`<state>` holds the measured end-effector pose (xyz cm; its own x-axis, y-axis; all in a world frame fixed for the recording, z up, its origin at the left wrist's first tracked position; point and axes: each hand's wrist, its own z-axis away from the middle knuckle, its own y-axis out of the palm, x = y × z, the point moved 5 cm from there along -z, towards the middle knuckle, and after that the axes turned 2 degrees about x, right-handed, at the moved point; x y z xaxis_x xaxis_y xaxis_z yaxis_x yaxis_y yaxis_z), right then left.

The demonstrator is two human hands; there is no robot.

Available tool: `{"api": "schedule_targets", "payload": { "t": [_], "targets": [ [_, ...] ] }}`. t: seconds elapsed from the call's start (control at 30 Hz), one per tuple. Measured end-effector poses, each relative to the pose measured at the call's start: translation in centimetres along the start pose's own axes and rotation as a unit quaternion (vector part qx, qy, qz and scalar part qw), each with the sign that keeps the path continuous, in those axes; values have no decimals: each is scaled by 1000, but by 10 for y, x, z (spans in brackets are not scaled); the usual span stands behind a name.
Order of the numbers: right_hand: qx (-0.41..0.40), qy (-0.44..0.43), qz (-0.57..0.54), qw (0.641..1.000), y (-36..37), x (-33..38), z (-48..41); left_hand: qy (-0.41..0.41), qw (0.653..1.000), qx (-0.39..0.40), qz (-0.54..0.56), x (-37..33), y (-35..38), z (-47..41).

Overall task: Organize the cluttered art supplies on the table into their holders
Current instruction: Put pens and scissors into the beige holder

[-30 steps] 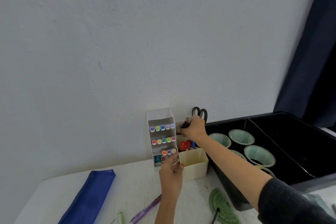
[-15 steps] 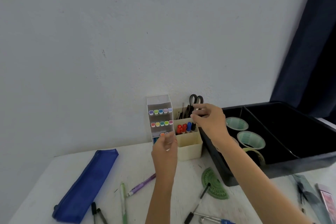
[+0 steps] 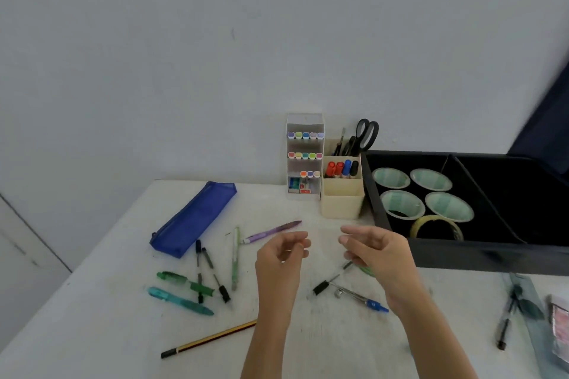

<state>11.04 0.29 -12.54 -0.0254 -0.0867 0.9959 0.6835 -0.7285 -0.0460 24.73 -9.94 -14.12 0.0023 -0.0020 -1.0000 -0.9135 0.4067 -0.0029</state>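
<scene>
My left hand [image 3: 281,258] and my right hand [image 3: 377,251] hover side by side above the white table [image 3: 107,317], fingers loosely curled, holding nothing. At the back stand a white marker rack [image 3: 304,157] and a cream pen holder [image 3: 341,194] with red, blue and black markers and scissors [image 3: 366,134]. Loose on the table lie a purple pen [image 3: 272,231], a light green pen [image 3: 236,257], two black pens [image 3: 212,271], a dark green pen [image 3: 184,281], a teal pen [image 3: 180,301], a striped pencil [image 3: 209,338], a compass [image 3: 360,298] and a black pen [image 3: 331,280] under my right hand.
A blue pencil case [image 3: 194,218] lies at the left. A black tray [image 3: 480,255] on the right holds several paper cups [image 3: 400,200] and a tape roll [image 3: 437,226]. A ruler and a pen [image 3: 505,320] lie at the far right edge.
Both hands have pulled back from the rack and pen holder toward me and now hover over the table's middle. The view has tilted down, showing more loose pens.
</scene>
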Motion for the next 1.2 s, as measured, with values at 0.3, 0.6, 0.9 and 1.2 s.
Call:
{"api": "schedule_targets", "payload": {
  "t": [0.3,0.6,0.9,1.2],
  "targets": [
    [128,27,70,989,69,-43,20,-47,995,-86,-15,28,-61,36],
    [147,-94,216,961,151,-75,44,-79,976,-202,-14,45,-134,65],
    [155,-136,393,896,201,-81,41,-79,970,-231,5,46,-159,65],
    [95,-122,256,954,176,-74,26,-5,952,-211,-220,39,-143,17]
  ]
}}
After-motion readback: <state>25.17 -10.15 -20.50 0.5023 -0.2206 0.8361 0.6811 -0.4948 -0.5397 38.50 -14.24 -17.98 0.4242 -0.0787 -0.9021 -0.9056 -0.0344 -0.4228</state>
